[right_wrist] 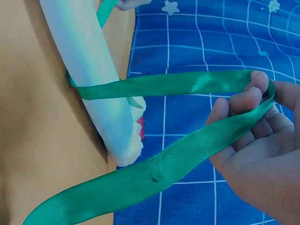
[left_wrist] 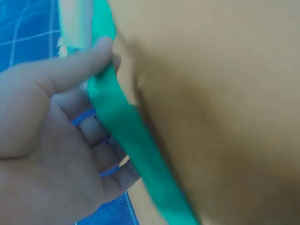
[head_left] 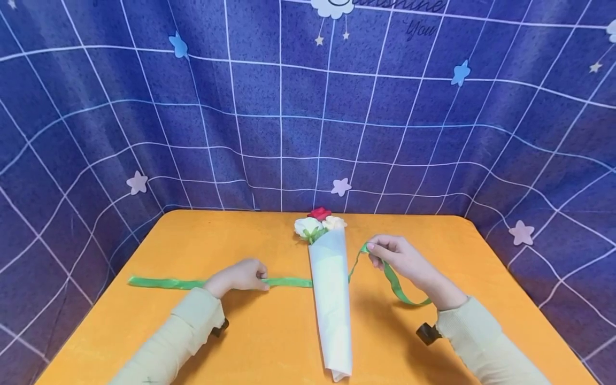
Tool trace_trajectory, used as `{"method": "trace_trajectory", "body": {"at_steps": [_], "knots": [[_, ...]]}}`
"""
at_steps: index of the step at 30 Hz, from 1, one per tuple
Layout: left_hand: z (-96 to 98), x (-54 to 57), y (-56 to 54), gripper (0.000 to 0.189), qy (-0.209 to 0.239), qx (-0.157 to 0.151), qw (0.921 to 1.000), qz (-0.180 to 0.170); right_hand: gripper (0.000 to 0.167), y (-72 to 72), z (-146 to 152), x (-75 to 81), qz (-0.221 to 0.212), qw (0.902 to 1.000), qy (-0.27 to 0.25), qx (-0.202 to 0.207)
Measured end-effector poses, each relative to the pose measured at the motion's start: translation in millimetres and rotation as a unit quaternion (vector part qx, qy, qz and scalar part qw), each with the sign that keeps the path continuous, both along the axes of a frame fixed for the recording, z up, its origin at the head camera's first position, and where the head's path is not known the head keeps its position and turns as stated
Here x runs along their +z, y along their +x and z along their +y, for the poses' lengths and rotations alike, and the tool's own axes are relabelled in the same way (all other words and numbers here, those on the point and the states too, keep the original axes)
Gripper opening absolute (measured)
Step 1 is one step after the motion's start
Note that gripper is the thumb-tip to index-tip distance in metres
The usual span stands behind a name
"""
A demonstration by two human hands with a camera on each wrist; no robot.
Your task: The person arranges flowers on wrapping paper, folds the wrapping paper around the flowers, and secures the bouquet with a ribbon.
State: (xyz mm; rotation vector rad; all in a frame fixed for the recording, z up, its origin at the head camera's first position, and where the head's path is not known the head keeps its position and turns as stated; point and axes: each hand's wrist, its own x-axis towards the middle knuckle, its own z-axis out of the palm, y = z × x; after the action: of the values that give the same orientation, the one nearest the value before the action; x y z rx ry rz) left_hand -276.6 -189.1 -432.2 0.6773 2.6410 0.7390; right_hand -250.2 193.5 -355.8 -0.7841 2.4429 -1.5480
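Note:
A bouquet wrapped in white paper (head_left: 329, 299) lies upright on the table, with a red rose (head_left: 319, 214), a white flower (head_left: 306, 226) and a cream flower (head_left: 334, 222) at its top. Green ribbon (head_left: 289, 282) passes beneath the wrap and comes out on both sides. My left hand (head_left: 243, 275) pinches the ribbon left of the bouquet, thumb on top in the left wrist view. On the other side, my right hand (head_left: 397, 256) pinches the ribbon and lifts it off the table; the tail loops down below the fingers. The stretch under the paper is hidden.
The orange table (head_left: 231, 342) carries the bouquet and ribbon. Behind it hangs a blue curtain (head_left: 298, 133) with white grid lines and stars. The ribbon's left end (head_left: 139, 281) lies flat near the table's left side. Dark wrist devices (head_left: 427, 333) sit under both cuffs.

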Motion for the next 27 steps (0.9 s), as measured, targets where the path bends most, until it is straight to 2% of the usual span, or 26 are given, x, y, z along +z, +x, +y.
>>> {"method": "trace_trajectory", "body": {"at_steps": [3, 6, 9, 15, 21, 27], "knots": [[-2.6, 5.9, 0.2, 0.04, 0.057, -0.016, 0.9976, -0.035, 0.027, 0.2, 0.3, -0.6, -0.006, 0.9999, -0.014, 0.003], [0.2, 15.1, 2.6, 0.034, 0.099, -0.008, 0.9928, -0.066, 0.028, 0.3, 0.2, -1.5, -0.015, 0.9994, -0.032, 0.006], [7.7, 25.2, 5.6, 0.03, 0.127, 0.002, 0.9888, -0.079, 0.029, 0.1, -0.4, -2.2, -0.035, 0.998, -0.053, 0.001], [27.4, 48.2, 12.7, 0.033, 0.168, 0.017, 0.9829, -0.072, 0.025, -1.1, -1.8, -1.3, -0.087, 0.991, -0.1, -0.021], [47.0, 70.0, 21.5, 0.025, 0.206, 0.055, 0.9744, -0.072, 0.027, 0.2, -4.5, 3.1, -0.092, 0.9893, -0.113, -0.015], [63.6, 85.6, 27.3, 0.021, 0.235, 0.064, 0.9683, -0.057, 0.034, 1.3, -9.2, 6.5, -0.094, 0.9887, -0.116, -0.01]]}}
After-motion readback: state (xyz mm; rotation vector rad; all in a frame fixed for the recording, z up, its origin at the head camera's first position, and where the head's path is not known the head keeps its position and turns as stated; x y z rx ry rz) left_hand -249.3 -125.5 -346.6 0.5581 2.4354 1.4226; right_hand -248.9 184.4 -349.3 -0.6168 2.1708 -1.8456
